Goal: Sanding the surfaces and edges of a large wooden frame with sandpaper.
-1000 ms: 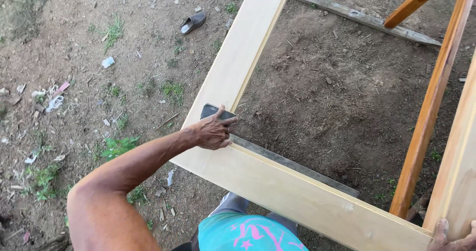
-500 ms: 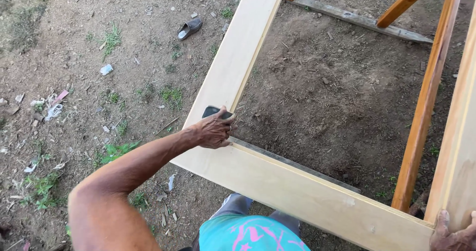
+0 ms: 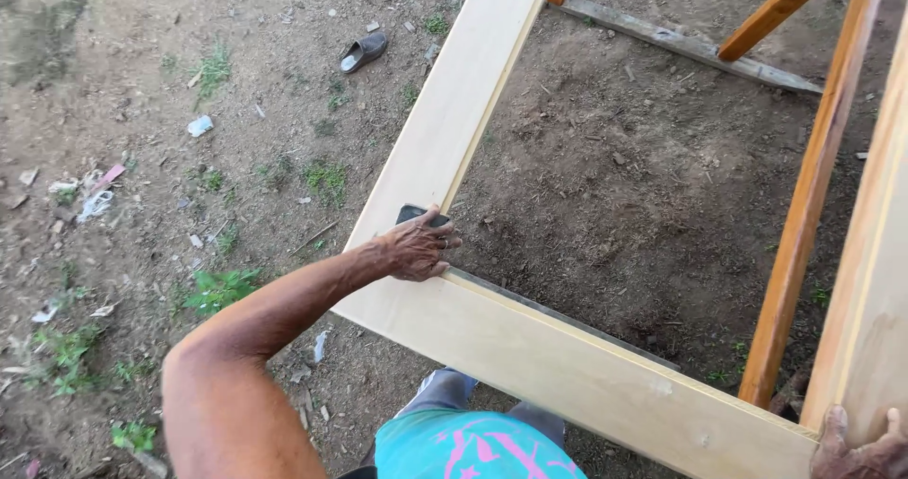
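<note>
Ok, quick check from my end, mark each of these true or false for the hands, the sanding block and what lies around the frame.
1. The left hand presses a dark sanding block at the corner of the pale wooden frame. True.
2. The right hand hangs free in the air. False: it grips the frame's near right corner.
3. A dark shoe lies on the dirt left of the frame. True.
4. The frame lies flat on a workbench. False: bare dirt shows through it, and orange-brown wooden legs stand at the right.
5. The block is bright yellow. False: it is dark grey or black.
</note>
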